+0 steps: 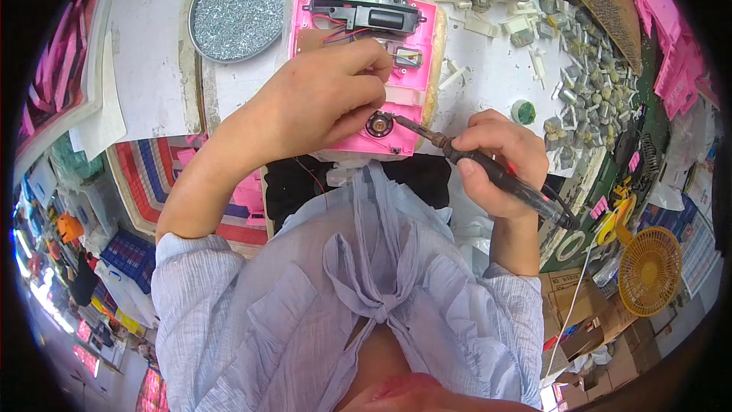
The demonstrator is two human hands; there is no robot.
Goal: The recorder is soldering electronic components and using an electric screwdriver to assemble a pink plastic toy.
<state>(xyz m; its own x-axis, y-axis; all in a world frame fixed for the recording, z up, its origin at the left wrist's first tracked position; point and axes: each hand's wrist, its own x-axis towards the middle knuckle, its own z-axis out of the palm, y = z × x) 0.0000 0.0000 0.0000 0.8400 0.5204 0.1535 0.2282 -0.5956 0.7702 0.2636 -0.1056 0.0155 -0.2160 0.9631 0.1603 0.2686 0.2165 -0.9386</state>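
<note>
On the white tabletop (pixel 242 85) lay the pink casing (pixel 402 137), long axis running away from the person. The left hand (pixel 328 91) arched over it, fingers bent, any pinch unclear; the right hand (pixel 505 159), farther off, clasped the soldering iron (pixel 489 171), its tip just right of the round black speaker (pixel 379 125).

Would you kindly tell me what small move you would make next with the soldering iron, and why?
I would probably steady the left hand and touch the soldering iron lightly to the rim of the round black part in the pink housing: the right hand grips the iron with its tip at that rim, and the left fingertips are close beside it. Actual contact is unclear.
</note>
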